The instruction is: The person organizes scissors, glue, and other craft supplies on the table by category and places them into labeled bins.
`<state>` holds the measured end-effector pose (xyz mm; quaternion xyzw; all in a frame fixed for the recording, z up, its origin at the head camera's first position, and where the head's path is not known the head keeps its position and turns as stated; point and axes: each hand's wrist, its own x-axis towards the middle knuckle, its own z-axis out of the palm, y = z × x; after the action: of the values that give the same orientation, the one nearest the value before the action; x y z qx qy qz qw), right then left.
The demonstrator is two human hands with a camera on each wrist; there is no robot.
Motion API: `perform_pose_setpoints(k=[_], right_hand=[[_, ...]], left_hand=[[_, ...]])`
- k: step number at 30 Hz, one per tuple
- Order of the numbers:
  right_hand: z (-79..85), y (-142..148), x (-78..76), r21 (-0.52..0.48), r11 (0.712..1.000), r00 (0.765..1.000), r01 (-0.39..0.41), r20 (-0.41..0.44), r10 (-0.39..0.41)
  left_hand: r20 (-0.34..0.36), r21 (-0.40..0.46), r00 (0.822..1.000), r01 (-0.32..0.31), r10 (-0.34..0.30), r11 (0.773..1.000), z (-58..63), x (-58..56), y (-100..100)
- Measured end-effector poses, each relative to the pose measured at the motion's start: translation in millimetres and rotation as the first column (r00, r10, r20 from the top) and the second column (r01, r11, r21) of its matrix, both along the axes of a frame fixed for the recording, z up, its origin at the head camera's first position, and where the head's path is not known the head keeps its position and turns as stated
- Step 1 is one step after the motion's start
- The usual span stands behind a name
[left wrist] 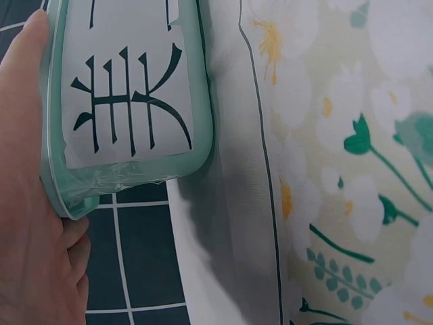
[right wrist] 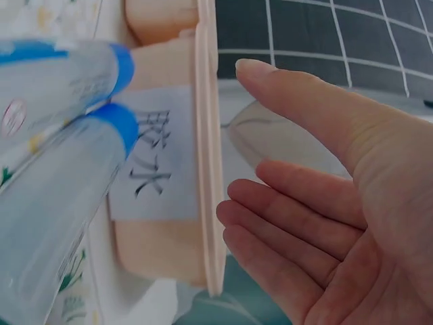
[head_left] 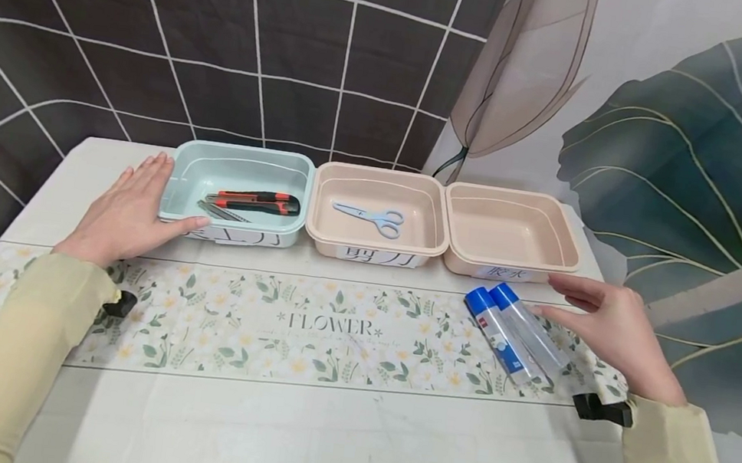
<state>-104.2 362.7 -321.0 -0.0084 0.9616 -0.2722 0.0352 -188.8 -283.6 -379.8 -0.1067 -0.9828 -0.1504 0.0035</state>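
My left hand lies with straight fingers along the left side of the light blue bin, its thumb at the front rim. In that bin are a red-and-black utility knife and a slimmer grey cutter. My right hand hangs by the front right corner of the right pink bin, holding nothing; its palm and loose fingers show in the right wrist view. Whether a fingertip touches the rim, I cannot tell. Just left of it, two clear glue bottles with blue caps lie side by side on the table.
Between the outer bins stands another pink bin holding blue scissors. All three bins carry front labels and stand in a row at the back of the table. A flower-printed strip crosses the white table. Behind hangs a dark grid-patterned cloth.
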Motion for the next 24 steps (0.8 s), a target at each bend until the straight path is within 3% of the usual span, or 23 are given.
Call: perform_pose_setpoints(k=[14,24], right_hand=[[-34.3,25,-0.5,-0.004,1.0,0.992,0.014,0.128,-0.014],[-57.7,29,7.2,-0.024,1.0,0.99,-0.01,0.141,0.013]], left_hand=[[0.0,-0.006,1.0,-0.003,0.003,1.0,-1.1,-0.3,0],[0.005,-0.006,1.0,-0.005,0.005,1.0,0.0,-0.3,1]])
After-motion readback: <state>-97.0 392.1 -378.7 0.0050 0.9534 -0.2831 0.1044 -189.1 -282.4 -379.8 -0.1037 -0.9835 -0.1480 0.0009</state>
